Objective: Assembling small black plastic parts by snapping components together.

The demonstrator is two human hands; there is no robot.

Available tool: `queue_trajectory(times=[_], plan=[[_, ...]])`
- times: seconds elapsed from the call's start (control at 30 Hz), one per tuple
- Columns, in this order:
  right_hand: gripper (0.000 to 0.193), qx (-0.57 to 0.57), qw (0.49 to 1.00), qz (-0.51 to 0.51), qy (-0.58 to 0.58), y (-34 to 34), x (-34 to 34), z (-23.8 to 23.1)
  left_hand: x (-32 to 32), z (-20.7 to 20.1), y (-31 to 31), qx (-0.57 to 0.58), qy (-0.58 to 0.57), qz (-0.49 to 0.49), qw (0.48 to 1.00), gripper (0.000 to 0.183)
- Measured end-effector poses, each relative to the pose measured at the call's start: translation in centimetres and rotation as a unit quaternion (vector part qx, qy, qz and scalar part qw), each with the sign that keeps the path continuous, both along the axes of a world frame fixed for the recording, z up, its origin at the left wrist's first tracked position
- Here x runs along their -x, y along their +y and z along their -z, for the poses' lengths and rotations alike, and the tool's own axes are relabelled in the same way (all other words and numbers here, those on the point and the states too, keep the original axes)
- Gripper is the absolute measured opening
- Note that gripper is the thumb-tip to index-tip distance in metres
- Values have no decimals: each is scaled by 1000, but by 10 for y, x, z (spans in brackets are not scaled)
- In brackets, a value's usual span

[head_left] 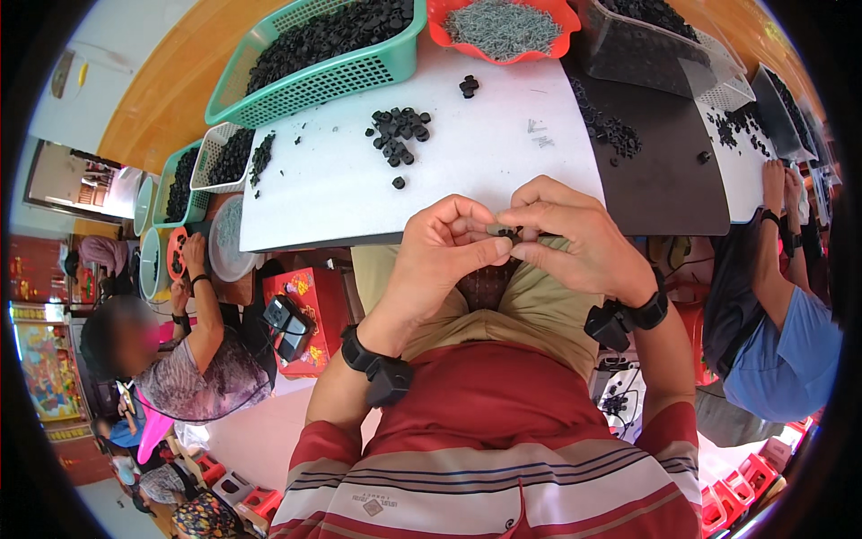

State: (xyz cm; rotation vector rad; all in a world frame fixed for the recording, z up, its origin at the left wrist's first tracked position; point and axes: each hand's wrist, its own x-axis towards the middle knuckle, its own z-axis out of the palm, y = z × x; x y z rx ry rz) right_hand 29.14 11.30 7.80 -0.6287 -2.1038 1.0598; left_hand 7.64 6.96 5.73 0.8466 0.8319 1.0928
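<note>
A small black plastic part sits between my two hands, just off the near edge of the white work surface. My left hand pinches it between thumb and fingers. My right hand meets it from the other side, thumb and fingertips closed on the same part; whether it also holds a thin pin is too small to tell. Beyond my hands lies a loose pile of black parts, with a few more black pieces farther back. Several thin metal pins lie right of the pile.
At the back stand a green basket of black parts and a red scalloped bowl of metal pins. A dark clear bin is at back right. Co-workers sit at left and right. A red box stands left of my legs.
</note>
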Motion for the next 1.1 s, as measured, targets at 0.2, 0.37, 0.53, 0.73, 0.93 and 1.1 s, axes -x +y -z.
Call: queue_trajectory(times=[0.2, 0.37, 0.53, 0.73, 0.93, 1.1], plan=[[39, 47, 999, 1, 0, -1, 1, -3, -1, 2, 0, 6, -22, 1, 1000, 21], [37, -9, 999, 27, 42, -2, 4, 4, -1, 2, 1, 26, -57, 21, 998, 18], [36, 2, 998, 38, 48, -4, 7, 8, -2, 2, 2, 48, -83, 12, 995, 15], [34, -5, 993, 77, 85, -6, 12, 12, -5, 1, 1, 75, -135, -5, 988, 25], [23, -23, 984, 111, 140, -6, 17, 24, -6, 5, 0, 94, -137, -16, 986, 24], [19, -61, 976, 119, 174, -5, 22, 33, -8, 6, 0, 98, -159, -11, 982, 27]])
